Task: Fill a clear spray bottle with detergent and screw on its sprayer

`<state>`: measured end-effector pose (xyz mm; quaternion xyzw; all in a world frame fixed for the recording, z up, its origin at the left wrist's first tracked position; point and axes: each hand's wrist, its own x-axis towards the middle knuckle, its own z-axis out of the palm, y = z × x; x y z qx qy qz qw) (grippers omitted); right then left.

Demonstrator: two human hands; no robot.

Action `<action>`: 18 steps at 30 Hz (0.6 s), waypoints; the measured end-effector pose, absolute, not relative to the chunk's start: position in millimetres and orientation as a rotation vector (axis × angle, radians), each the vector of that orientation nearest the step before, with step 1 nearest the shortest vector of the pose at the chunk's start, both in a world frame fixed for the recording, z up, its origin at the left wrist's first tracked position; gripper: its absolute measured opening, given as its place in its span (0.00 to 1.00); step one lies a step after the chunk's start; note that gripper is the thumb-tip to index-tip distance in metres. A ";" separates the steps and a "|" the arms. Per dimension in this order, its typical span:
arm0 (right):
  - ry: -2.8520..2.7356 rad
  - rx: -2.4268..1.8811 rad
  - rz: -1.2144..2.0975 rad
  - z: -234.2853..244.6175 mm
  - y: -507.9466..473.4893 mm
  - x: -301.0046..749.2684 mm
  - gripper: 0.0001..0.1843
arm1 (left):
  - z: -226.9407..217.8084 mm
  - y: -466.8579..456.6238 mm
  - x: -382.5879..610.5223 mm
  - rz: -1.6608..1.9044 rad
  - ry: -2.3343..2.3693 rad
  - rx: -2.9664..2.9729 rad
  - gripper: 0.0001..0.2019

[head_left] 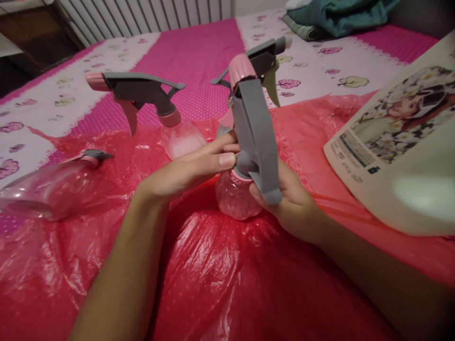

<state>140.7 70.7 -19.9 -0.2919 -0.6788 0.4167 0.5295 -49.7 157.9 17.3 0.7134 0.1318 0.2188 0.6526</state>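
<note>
Upright between my hands is a clear spray bottle [237,196] with a grey trigger head [256,128] and a pink nozzle, which points away from me. My left hand [199,163] grips the head near its collar, thumb and fingers pressed against the grey part. Round the right side of the bottle's neck wraps my right hand [289,201], its fingers partly hidden behind the head. Close behind stands another spray bottle with a grey and green trigger head [266,59], mostly covered by the one I hold. To the left, a second spray bottle [181,137] with a pink nozzle stands upright.
A clear spray bottle [53,189] lies on its side at the left. A large pale jug [401,142] with a flowered label leans in at the right. Crinkled red plastic sheeting [199,284] covers the patterned bedspread [199,57]. Folded green cloth [341,16] lies at the back.
</note>
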 end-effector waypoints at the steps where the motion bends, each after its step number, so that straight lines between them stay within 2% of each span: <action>1: -1.619 -0.685 1.015 -19.8 70.5 141.3 0.21 | 17.3 157.8 -49.8 0.496 0.294 1.614 0.24; 18: -1.611 -0.707 0.996 -17.7 71.0 139.7 0.22 | 18.4 158.3 -50.8 0.496 0.370 1.601 0.23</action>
